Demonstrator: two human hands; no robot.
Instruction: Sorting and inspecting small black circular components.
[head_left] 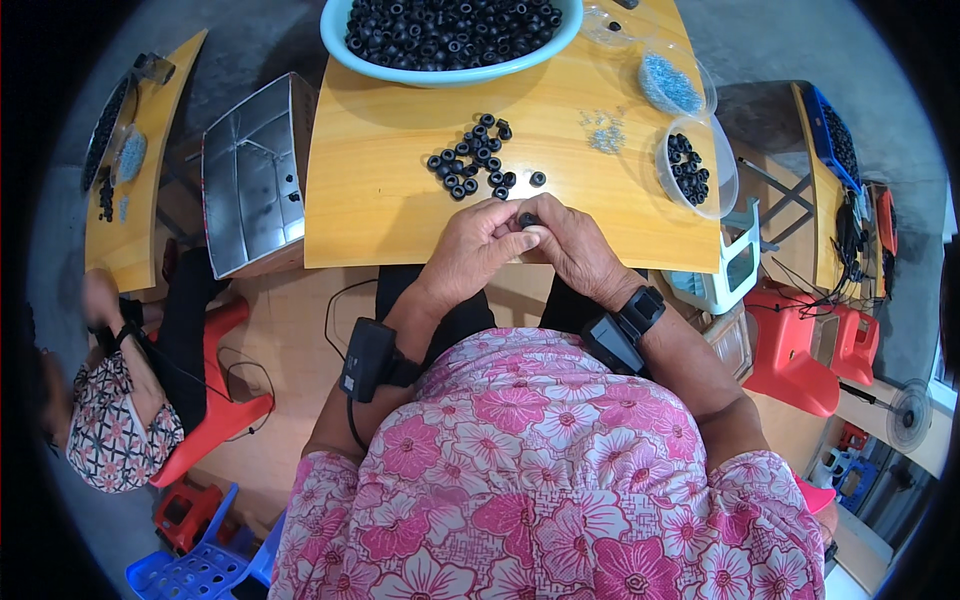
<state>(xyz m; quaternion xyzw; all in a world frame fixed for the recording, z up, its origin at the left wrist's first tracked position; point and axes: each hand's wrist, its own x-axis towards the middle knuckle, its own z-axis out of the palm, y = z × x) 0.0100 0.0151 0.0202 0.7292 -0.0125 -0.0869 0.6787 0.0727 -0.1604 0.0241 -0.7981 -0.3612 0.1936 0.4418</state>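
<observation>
My left hand (470, 246) and my right hand (578, 248) meet over the front edge of the wooden table (380, 210). Pinched between their fingertips is a small black rubber ring (527, 219), partly covered by the fingers. Just beyond my hands lies a loose cluster of similar black rings (468, 160). One black ring (538, 179) sits a little apart from that group, close to my right fingertips. Whether anything tiny is also held in the fingers cannot be made out.
A light-blue basin (455, 76) heaped with black rings stands at the back. To the right are a clear tub of black rings (729, 185), a tub of small blue pieces (668, 85) and scattered clear bits (603, 132). An open box (255, 180) and another person (125, 410) are at left.
</observation>
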